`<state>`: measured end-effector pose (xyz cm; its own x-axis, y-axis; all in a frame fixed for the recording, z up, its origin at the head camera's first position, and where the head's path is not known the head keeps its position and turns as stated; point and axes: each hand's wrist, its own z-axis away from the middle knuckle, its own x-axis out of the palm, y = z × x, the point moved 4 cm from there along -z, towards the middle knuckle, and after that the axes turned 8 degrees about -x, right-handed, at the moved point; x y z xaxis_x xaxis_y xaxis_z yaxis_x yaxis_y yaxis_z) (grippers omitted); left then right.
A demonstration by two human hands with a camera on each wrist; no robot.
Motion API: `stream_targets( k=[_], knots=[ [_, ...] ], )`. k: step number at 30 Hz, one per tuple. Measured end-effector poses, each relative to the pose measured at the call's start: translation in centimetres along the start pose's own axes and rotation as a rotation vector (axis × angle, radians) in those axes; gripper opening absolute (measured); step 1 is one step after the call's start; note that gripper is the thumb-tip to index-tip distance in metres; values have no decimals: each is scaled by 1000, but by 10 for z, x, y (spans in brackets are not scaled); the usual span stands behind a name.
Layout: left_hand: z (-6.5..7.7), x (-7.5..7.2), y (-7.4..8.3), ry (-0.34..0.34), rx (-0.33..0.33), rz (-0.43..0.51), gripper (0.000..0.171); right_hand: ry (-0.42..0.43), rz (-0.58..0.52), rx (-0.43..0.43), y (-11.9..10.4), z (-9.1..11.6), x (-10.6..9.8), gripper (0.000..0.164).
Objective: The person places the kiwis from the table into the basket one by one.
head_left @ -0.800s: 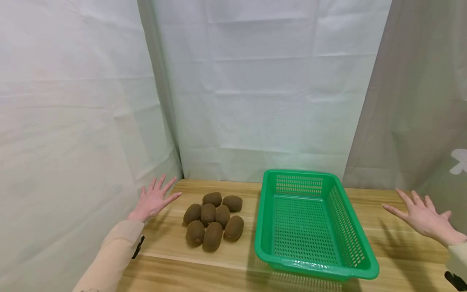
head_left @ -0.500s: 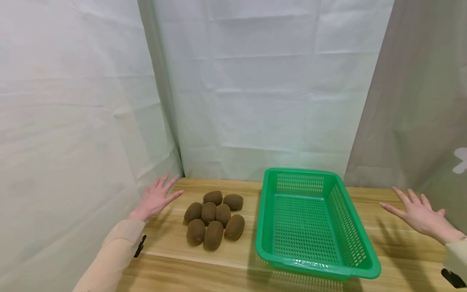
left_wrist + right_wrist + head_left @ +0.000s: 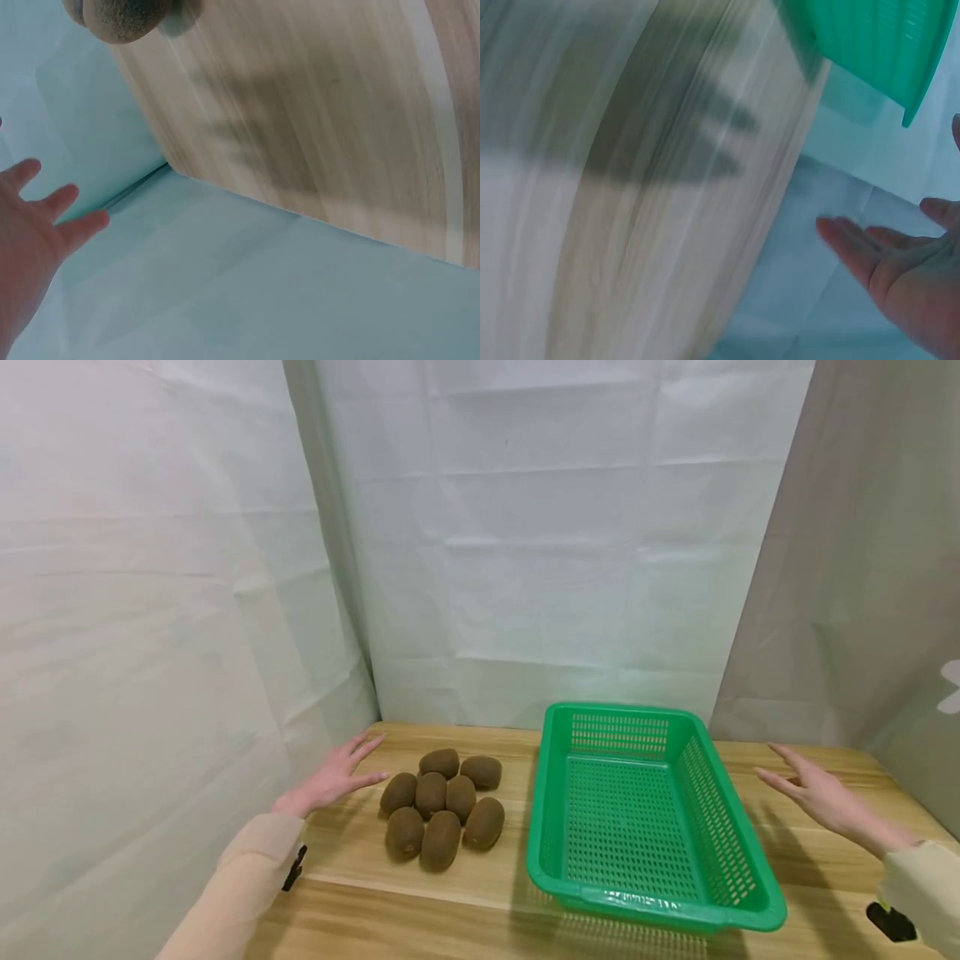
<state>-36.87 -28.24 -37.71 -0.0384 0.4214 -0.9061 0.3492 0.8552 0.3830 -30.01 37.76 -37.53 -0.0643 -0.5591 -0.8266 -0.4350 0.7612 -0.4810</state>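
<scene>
Several brown kiwifruit [image 3: 442, 802] lie in a loose cluster on the wooden table, left of a green plastic basket [image 3: 551, 827] with slotted walls. My left hand [image 3: 333, 781] hovers just left of the kiwifruit, fingers spread and thumb toward them, holding nothing. In the left wrist view a kiwifruit [image 3: 124, 16] shows at the top edge, away from the left hand's fingers. To the right of the basket my right hand [image 3: 817, 793] hangs above the table, its fingers extended and nothing in them. The right wrist view has the basket's outer wall [image 3: 877, 45] at the top.
Pale cloth sheets [image 3: 540, 543] hang behind the table and along its left side. A greyer curtain [image 3: 840, 610] stands at the right. The wooden table top [image 3: 420, 918] runs in front of the kiwifruit and beneath the basket.
My left hand has moved slightly right, toward the kiwifruit. My right hand has come left toward the basket, and its fingers are less spread in view. The kiwifruit and basket stay put.
</scene>
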Motion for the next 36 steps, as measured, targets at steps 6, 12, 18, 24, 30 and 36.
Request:
stream_targets(
  k=[6, 12, 18, 24, 30, 36],
  knots=[
    [3, 8, 3, -21, 75, 71, 75, 15, -288, -64, -5, -5, 13, 53],
    [7, 20, 2, -59, 114, 111, 76, 11, -537, -73, -14, -8, 25, 51],
    [11, 27, 3, -75, 156, 167, 73, 13, -532, -18, -15, -12, 33, 52],
    [8, 34, -1, -123, 135, 301, 73, 15, -484, 15, -16, -12, 39, 54],
    [2, 42, -6, -151, 202, 346, 71, 22, -463, 28, -16, -12, 43, 54],
    [-4, 45, -15, -153, 313, 379, 67, 8, -442, 36, -15, -13, 47, 56]
  ],
)
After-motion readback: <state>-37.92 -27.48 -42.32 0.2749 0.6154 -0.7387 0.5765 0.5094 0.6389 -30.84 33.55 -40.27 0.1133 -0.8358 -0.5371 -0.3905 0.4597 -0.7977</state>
